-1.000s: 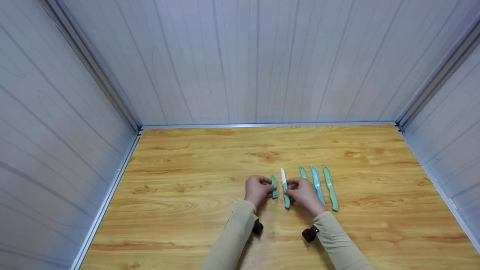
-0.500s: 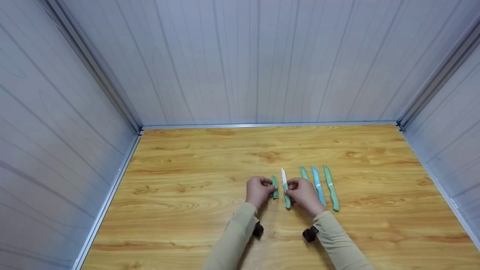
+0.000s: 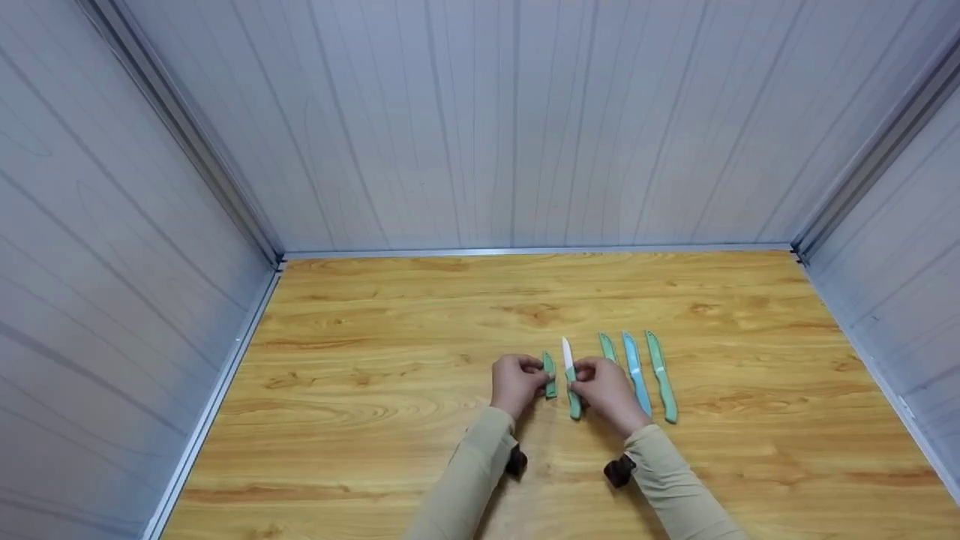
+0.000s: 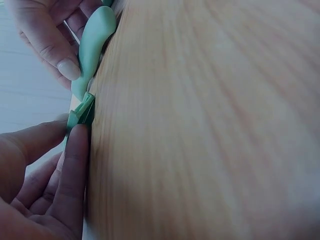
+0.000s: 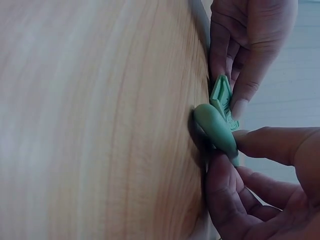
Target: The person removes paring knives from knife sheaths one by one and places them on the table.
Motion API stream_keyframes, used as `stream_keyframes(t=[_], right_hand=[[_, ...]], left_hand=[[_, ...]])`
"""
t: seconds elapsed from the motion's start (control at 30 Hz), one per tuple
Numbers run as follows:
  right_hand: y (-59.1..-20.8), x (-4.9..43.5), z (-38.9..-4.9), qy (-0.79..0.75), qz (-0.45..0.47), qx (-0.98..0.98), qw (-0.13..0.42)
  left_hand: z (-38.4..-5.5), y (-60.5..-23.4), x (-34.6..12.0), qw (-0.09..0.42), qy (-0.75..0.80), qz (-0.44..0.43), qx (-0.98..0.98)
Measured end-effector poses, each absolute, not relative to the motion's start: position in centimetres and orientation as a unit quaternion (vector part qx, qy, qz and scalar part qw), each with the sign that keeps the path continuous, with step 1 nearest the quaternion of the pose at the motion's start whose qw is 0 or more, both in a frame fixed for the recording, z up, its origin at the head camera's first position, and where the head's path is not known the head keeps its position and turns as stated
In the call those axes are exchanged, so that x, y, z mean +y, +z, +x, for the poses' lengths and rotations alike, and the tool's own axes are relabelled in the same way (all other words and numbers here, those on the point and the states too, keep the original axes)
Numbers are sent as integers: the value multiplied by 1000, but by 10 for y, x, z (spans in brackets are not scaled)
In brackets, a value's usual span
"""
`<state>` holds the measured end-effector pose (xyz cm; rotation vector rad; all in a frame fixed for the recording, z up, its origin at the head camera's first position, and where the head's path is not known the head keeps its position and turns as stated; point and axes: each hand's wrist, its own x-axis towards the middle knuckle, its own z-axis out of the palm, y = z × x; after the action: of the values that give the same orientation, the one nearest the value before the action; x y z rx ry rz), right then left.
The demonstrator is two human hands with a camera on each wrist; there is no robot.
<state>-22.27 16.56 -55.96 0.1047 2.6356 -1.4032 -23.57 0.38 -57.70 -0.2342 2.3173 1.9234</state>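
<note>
My left hand pinches a green knife sheath between thumb and fingers, low at the tabletop. Its open end shows in the left wrist view as a hollow green sheath mouth. Just to the right, my right hand pinches the green handle of a small knife. The bare white blade points away from me, side by side with the sheath and apart from it. In the right wrist view the rounded knife handle sits between thumb and fingers, close over the wood.
Right of my right hand lie a sheathed green knife, partly hidden by that hand, a sheathed blue knife and another sheathed green knife. Pale panel walls enclose the wooden table at the back and sides.
</note>
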Motion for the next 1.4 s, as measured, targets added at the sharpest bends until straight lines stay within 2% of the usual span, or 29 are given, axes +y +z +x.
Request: stream_keyframes(t=[0.9, 1.13, 1.4], right_hand=[[-561, 166, -221, -478, 39, 875, 71], [-563, 167, -219, -462, 35, 884, 58], [-559, 167, -215, -471, 44, 879, 68]], left_hand=[[-233, -578, 0, 54, 651, -66, 754], [-229, -579, -3, 64, 674, -75, 732], [-226, -580, -12, 74, 705, -77, 701]])
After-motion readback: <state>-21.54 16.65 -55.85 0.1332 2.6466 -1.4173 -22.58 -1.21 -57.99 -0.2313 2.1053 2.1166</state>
